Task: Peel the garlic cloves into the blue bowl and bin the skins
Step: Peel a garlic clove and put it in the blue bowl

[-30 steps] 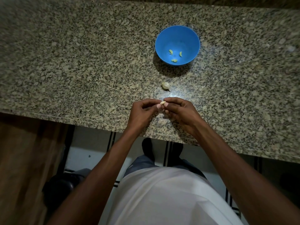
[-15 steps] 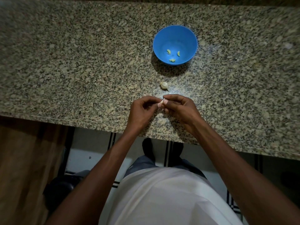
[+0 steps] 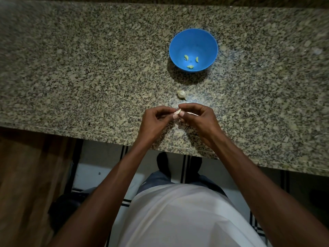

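granite counter (image 3: 89,77) runs across the view, its front edge nearest the person. just above that edge the left hand (image 3: 154,122) and right hand (image 3: 197,118) meet, both pinching one garlic clove (image 3: 178,111) between fingertips. if a thumbnail slips, the small clove could pop free and drop off the edge to the floor. beyond lies the remaining garlic piece (image 3: 181,94), then the blue bowl (image 3: 178,41) holding peeled cloves (image 3: 186,57). no bin shows, so loose skins may scatter.

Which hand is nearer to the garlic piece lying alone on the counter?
Right. The right hand sits just below the garlic piece; the left hand is below and further left.
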The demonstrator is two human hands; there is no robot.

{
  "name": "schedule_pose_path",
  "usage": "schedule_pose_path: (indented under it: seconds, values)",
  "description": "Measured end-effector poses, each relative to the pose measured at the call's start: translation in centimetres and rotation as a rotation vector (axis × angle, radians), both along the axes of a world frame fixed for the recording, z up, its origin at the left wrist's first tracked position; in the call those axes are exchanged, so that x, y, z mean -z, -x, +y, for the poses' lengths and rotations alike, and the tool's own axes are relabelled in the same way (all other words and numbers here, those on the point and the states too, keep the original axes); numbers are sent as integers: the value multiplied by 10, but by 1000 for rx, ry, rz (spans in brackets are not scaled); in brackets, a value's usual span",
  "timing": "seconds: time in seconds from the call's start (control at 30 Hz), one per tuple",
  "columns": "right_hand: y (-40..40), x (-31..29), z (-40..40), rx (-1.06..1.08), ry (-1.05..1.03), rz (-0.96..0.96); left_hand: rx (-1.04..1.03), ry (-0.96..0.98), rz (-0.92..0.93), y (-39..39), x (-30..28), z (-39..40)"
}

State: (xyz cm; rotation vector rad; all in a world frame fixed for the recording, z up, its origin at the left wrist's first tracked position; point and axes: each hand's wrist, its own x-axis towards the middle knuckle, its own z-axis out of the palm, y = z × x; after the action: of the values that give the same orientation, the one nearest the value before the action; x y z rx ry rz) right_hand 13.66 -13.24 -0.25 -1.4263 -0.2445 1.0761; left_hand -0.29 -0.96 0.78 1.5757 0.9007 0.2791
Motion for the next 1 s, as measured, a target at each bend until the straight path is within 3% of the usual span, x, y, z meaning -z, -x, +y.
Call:
schedule_pose_path:
  seconds: [0.27, 0.43, 0.63, 0.87, 1.0]
  values:
    - [0, -1, -1, -26, 14, -149, 21, -145, 14, 2, -1, 0]
    - [1, 0, -1, -24, 32, -183, 8, -91, 19, 0, 1, 0]
    - [-1, 0, -3, -48, 30, -198, 7, 110, -34, 1, -2, -1]
    - [-7, 1, -4, -133, -17, -162, -21, 580, 26, 2, -7, 8]
    - [-7, 3, -3, -139, -31, -163, -46, 677, 14, 0, -8, 8]
